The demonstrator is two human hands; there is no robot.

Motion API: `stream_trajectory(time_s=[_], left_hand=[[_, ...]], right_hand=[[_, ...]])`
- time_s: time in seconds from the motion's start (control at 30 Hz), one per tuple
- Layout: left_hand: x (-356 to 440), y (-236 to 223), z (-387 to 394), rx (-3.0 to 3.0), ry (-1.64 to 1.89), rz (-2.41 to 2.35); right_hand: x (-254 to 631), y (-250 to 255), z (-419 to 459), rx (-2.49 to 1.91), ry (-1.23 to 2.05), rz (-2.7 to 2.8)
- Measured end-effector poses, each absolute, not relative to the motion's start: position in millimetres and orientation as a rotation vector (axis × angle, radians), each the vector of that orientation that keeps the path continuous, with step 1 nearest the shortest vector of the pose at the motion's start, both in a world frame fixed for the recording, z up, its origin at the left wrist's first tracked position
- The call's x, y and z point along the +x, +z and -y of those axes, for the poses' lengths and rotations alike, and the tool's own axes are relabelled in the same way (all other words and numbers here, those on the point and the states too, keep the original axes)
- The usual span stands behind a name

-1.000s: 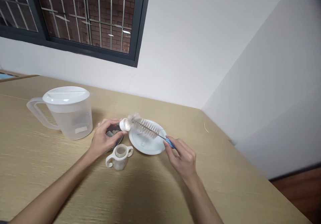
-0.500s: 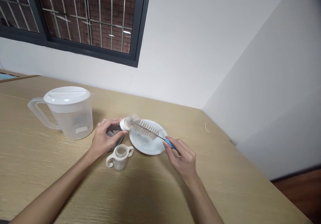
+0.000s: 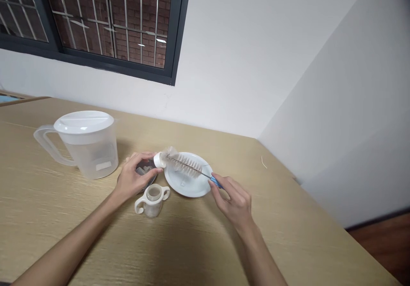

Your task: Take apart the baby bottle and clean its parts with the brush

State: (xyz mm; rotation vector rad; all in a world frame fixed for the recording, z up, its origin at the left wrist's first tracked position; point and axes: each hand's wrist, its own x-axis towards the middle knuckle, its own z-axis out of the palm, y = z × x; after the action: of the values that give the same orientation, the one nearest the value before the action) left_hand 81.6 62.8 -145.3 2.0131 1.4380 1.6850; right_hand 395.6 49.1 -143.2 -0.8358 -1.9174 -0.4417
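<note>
My left hand grips a small white ring-shaped cap between thumb and fingers. In my right hand is the blue handle of a bottle brush, whose bristles point left. The brush's tufted tip touches or enters the cap's opening; which of the two I cannot tell. Below the brush lies a white plate. A two-handled baby bottle, without a top, stands upright just in front of my left hand. Partly hidden behind that hand is a dark dish with small clear pieces in it.
A lidded translucent pitcher stands on the wooden table to the left, its handle facing left. A thin pale strand lies at the right. The wall and a barred window rise behind the table.
Both hands keep their hold on the cap and the brush, with hardly any movement. The whole view has shifted very slightly.
</note>
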Motion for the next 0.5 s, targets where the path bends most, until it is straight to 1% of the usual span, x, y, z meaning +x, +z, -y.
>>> stream_trajectory(time_s=[0.1, 0.37, 0.5], left_hand=[[83.3, -144.5, -61.2, 2.009, 1.636, -1.439], [83.1, -143.9, -61.5, 1.996, 1.652, -1.464], [82.7, -143.3, -61.7, 2.009, 1.657, -1.454]], right_hand=[[395.8, -143.6, -49.0, -0.88, -0.47, 1.863], [395.3, -142.8, -47.3, -0.851, -0.356, 1.857], [396.6, -143.6, -48.2, -0.889, -0.417, 1.896]])
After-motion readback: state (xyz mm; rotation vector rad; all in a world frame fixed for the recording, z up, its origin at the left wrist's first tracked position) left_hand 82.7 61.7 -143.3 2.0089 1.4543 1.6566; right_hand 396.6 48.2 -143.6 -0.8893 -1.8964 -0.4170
